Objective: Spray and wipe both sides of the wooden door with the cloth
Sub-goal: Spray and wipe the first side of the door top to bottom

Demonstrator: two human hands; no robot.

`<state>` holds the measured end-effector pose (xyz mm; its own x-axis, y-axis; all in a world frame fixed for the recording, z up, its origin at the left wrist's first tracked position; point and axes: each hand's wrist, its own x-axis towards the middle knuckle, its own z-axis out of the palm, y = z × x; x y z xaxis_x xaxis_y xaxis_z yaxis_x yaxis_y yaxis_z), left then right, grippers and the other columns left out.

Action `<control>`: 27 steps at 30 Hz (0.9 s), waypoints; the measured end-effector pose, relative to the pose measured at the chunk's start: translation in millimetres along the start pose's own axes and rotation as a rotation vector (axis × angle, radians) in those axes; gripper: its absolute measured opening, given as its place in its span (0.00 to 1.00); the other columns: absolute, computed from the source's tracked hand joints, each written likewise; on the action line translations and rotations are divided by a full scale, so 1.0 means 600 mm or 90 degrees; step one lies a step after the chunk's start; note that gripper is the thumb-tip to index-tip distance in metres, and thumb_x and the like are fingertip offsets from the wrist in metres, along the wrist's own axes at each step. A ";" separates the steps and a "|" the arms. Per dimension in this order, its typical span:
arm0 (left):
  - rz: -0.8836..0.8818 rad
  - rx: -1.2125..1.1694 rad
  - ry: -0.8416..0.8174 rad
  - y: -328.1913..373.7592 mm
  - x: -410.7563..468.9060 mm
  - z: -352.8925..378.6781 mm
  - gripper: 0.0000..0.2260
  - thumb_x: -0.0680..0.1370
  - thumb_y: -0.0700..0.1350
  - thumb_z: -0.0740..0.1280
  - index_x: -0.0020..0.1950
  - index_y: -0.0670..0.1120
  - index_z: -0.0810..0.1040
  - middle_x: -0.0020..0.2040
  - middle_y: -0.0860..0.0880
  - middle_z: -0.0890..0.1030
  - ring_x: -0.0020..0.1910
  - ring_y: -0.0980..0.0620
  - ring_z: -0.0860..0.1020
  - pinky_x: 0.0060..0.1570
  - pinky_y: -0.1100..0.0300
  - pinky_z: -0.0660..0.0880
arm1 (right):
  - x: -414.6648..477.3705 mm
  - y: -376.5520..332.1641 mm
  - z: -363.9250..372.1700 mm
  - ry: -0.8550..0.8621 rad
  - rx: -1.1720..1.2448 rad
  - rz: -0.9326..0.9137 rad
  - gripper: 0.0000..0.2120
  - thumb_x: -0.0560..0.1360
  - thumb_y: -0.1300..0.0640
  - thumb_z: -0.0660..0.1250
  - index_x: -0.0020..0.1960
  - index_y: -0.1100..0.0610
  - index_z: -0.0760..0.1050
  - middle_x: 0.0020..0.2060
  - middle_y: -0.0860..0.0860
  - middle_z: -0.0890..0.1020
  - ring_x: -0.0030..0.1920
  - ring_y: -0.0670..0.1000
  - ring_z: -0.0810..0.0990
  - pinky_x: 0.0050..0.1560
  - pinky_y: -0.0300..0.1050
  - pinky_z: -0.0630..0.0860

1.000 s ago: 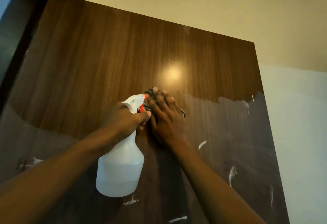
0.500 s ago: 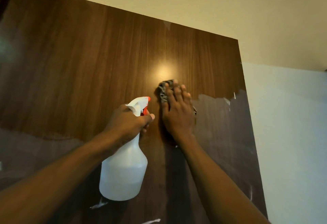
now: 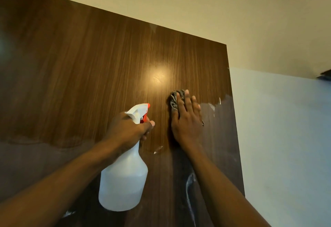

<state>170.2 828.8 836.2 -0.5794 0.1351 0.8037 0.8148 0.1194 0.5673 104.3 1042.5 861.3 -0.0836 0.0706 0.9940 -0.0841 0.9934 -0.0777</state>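
Head view: cloth [image 3: 174, 99] pressed under flat right hand [image 3: 187, 121] on door [image 3: 80, 65]; left hand [image 3: 128, 130] grips spray bottle [image 3: 123, 182].

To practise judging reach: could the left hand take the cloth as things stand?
Probably not: the left hand grips the bottle, and the right hand presses the cloth flat against the door, covering most of it.
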 end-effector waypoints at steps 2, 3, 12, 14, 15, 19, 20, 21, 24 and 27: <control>0.003 0.001 -0.005 0.008 0.002 0.004 0.08 0.76 0.48 0.67 0.50 0.50 0.69 0.37 0.54 0.74 0.36 0.55 0.74 0.36 0.68 0.69 | 0.020 -0.029 0.004 -0.007 -0.007 -0.031 0.27 0.83 0.44 0.50 0.81 0.45 0.52 0.81 0.49 0.51 0.81 0.53 0.46 0.80 0.54 0.46; 0.005 0.004 -0.012 0.010 0.003 0.007 0.08 0.76 0.49 0.67 0.50 0.50 0.69 0.37 0.54 0.74 0.37 0.56 0.74 0.36 0.68 0.68 | 0.017 -0.039 0.007 -0.007 -0.013 -0.070 0.27 0.83 0.44 0.50 0.81 0.45 0.52 0.81 0.49 0.52 0.81 0.53 0.47 0.80 0.53 0.46; 0.024 -0.002 -0.051 0.021 -0.005 0.016 0.05 0.76 0.50 0.67 0.43 0.50 0.73 0.39 0.50 0.78 0.37 0.52 0.77 0.37 0.67 0.71 | -0.088 0.082 -0.003 -0.002 -0.034 -0.091 0.26 0.83 0.45 0.50 0.80 0.48 0.52 0.80 0.50 0.55 0.81 0.54 0.51 0.79 0.59 0.53; 0.027 -0.006 -0.054 0.022 -0.004 0.016 0.05 0.76 0.49 0.67 0.43 0.51 0.72 0.39 0.51 0.78 0.38 0.52 0.78 0.37 0.66 0.72 | -0.056 0.107 -0.022 0.004 -0.020 0.050 0.26 0.83 0.45 0.47 0.80 0.49 0.50 0.81 0.50 0.53 0.81 0.54 0.49 0.80 0.58 0.50; 0.028 -0.009 -0.057 0.023 -0.005 0.017 0.05 0.76 0.49 0.67 0.43 0.52 0.71 0.39 0.50 0.78 0.39 0.51 0.78 0.38 0.66 0.73 | -0.035 0.111 -0.029 0.006 -0.016 0.107 0.26 0.84 0.45 0.46 0.80 0.49 0.49 0.81 0.50 0.51 0.81 0.53 0.46 0.80 0.57 0.46; 0.022 -0.015 -0.059 0.034 -0.009 0.032 0.05 0.76 0.49 0.67 0.44 0.51 0.72 0.39 0.50 0.78 0.38 0.52 0.78 0.36 0.66 0.72 | 0.040 0.089 -0.038 0.012 -0.006 0.147 0.26 0.86 0.46 0.49 0.82 0.48 0.48 0.81 0.49 0.47 0.81 0.53 0.42 0.79 0.53 0.41; 0.024 -0.012 -0.057 0.038 -0.009 0.036 0.06 0.76 0.49 0.67 0.42 0.52 0.71 0.38 0.51 0.77 0.37 0.52 0.77 0.34 0.67 0.70 | 0.044 0.084 -0.036 0.008 -0.006 0.121 0.26 0.86 0.46 0.50 0.81 0.48 0.49 0.81 0.48 0.47 0.81 0.53 0.42 0.79 0.53 0.42; 0.027 -0.008 -0.057 0.043 -0.010 0.043 0.07 0.76 0.49 0.67 0.40 0.53 0.70 0.38 0.51 0.77 0.36 0.52 0.77 0.34 0.68 0.69 | 0.040 0.083 -0.036 0.001 -0.005 0.085 0.26 0.86 0.46 0.50 0.81 0.47 0.49 0.81 0.48 0.48 0.81 0.52 0.43 0.79 0.53 0.43; 0.028 -0.004 -0.051 0.053 -0.012 0.068 0.08 0.76 0.49 0.67 0.39 0.54 0.70 0.38 0.50 0.78 0.37 0.52 0.77 0.35 0.66 0.70 | -0.015 0.106 -0.037 -0.015 -0.031 -0.087 0.26 0.85 0.44 0.47 0.81 0.47 0.50 0.81 0.48 0.52 0.81 0.52 0.47 0.79 0.51 0.44; 0.006 -0.010 -0.050 0.054 -0.012 0.094 0.06 0.75 0.51 0.67 0.41 0.53 0.72 0.41 0.47 0.79 0.40 0.49 0.79 0.39 0.63 0.74 | -0.061 0.173 -0.039 -0.004 -0.027 -0.159 0.25 0.85 0.45 0.49 0.80 0.48 0.54 0.80 0.50 0.57 0.80 0.53 0.53 0.78 0.54 0.52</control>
<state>199.8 887.3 838.4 -0.5712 0.2124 0.7928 0.8199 0.1021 0.5634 121.6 1144.9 818.9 -0.0711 -0.1786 0.9814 -0.0608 0.9828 0.1744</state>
